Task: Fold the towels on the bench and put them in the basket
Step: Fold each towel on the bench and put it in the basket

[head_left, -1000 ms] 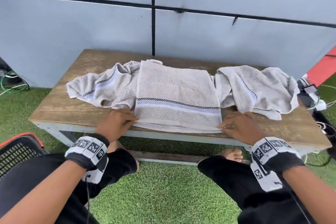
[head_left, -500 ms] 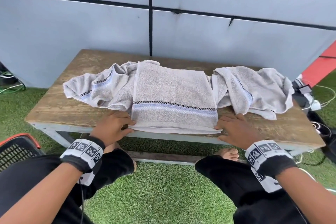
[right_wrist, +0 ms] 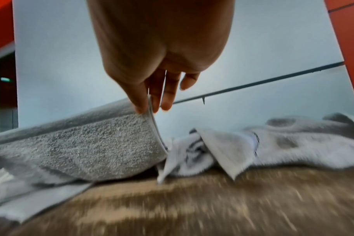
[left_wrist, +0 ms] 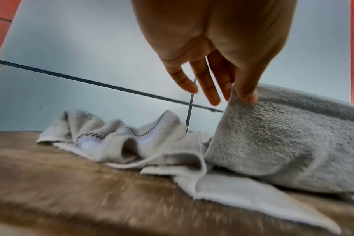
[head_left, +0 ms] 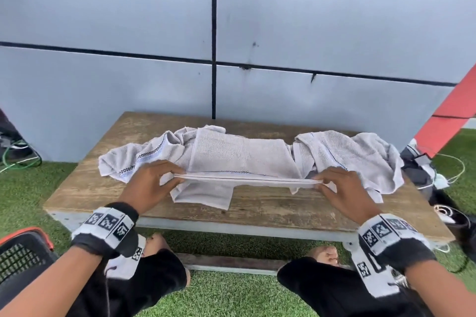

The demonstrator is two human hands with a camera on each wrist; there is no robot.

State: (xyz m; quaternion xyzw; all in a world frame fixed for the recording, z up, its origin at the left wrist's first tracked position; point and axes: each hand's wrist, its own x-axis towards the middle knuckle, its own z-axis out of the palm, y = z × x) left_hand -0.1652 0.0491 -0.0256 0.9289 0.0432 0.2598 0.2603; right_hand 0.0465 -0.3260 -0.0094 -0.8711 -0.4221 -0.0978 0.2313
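Middle towel [head_left: 239,159] near hem lifted off table [head_left: 77,188], pinched by left hand [head_left: 149,185] and right hand [head_left: 342,193] fingers; slack thumb grip risks dropped corner, skewed fold toward 12 o'clock.

left hand [head_left: 146,184]: raised above the near edge of the bench, thumb and fingers pinched on the left end of a towel's lifted edge, remaining fingers [left_wrist: 209,89] extended, loose | right hand [head_left: 343,192]: held level with the left, right end of the same edge pinched | forearms: reached forward, banded at the wrists
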